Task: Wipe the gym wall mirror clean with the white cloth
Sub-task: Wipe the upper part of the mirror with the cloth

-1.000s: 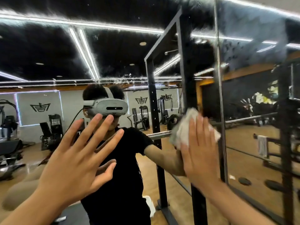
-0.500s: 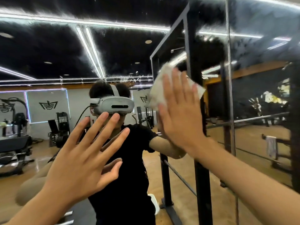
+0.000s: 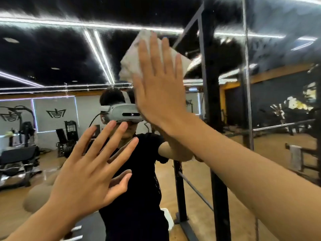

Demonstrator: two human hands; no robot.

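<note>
1. The right hand (image 3: 159, 87) is flat, its fingers straight and a little apart. It grips nothing; palm and fingers press the white cloth (image 3: 132, 61) against the glass. I judge a spread palm suits wiping, since it loads a wide patch of cloth at once.
2. The white cloth lies bunched under those fingers, just left of the black upright (image 3: 208, 101) and high up its length. Its corners stick out above and to both sides of the hand, so the hand holds it only by pressure on the mirror (image 3: 52, 49).
3. The left hand (image 3: 86, 171) is also spread, fingers straight and splayed, holding nothing. It sits well left of the black upright and lower down. Its palm faces the glass and its reflected fingertips nearly meet it, so it probably braces the body during the high reach; whether it actually touches, I cannot tell.
4. Right of the black upright, beyond the seam strip (image 3: 245, 84), the upper glass looks hazy and streaked. By that sign much of the wiping remains.
5. The cloth could slip out from under a flat palm at this height.
</note>
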